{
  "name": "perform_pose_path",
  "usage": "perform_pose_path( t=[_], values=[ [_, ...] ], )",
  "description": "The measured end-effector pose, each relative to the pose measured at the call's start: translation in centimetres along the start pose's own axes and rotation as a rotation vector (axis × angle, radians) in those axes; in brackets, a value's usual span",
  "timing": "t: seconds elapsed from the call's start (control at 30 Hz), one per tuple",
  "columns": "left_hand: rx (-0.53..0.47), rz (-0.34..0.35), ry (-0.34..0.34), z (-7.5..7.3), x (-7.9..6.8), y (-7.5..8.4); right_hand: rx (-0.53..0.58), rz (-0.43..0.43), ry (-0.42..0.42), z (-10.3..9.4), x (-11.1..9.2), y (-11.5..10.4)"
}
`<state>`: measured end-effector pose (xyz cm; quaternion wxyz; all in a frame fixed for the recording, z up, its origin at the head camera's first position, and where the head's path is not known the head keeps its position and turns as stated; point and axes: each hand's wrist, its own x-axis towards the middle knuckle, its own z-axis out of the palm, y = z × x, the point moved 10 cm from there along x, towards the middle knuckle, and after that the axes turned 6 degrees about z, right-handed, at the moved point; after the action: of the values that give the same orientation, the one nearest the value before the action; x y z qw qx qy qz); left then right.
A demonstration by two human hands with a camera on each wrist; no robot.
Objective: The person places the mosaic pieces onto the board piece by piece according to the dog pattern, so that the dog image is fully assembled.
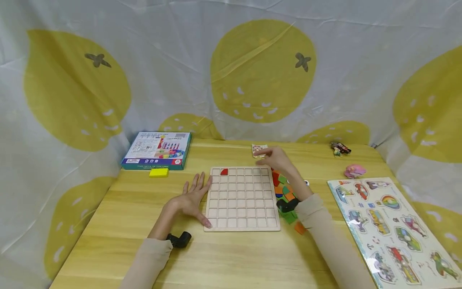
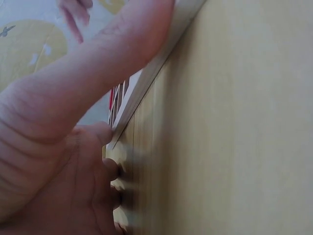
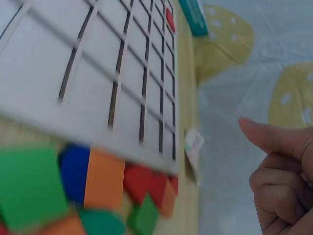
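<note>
A pale wooden grid board (image 1: 241, 202) lies on the table. A red quarter-circle piece (image 1: 224, 172) sits in its far row, second cell from the left. My left hand (image 1: 191, 199) rests spread along the board's left edge, its thumb at the near left corner and its fingertips by the far left side. Over the far right corner hovers my right hand (image 1: 277, 159), with thumb and index finger apart and other fingers curled; nothing shows between them. Just beyond its index finger lies a small patterned card (image 1: 258, 148). Coloured blocks (image 3: 104, 178) are heaped along the board's right edge, partly under the right forearm.
At the back left lies a flat game box (image 1: 157, 149), with a yellow block (image 1: 159, 173) in front. A picture puzzle board (image 1: 388, 224) fills the right side. Behind it sit a pink toy (image 1: 355, 171) and a small dark figure (image 1: 340, 149). Patterned cloth hangs around the table.
</note>
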<state>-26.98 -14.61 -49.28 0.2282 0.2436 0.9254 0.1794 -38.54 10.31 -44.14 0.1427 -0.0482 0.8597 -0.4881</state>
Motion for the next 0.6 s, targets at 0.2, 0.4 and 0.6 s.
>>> perform_pose_path(
  t=[0.2,0.4,0.6],
  values=[
    [-0.018,-0.011,-0.001,0.0,-0.1,-0.4,-0.048,0.120,0.066,-6.4,-2.3,5.6],
    [-0.028,0.000,-0.003,-0.1,-0.2,-0.6,0.025,0.258,0.026,-5.7,-1.6,9.4],
    [-0.024,0.002,-0.021,0.1,0.1,-0.1,0.036,0.309,0.060,-5.8,-1.1,10.2]
  ],
)
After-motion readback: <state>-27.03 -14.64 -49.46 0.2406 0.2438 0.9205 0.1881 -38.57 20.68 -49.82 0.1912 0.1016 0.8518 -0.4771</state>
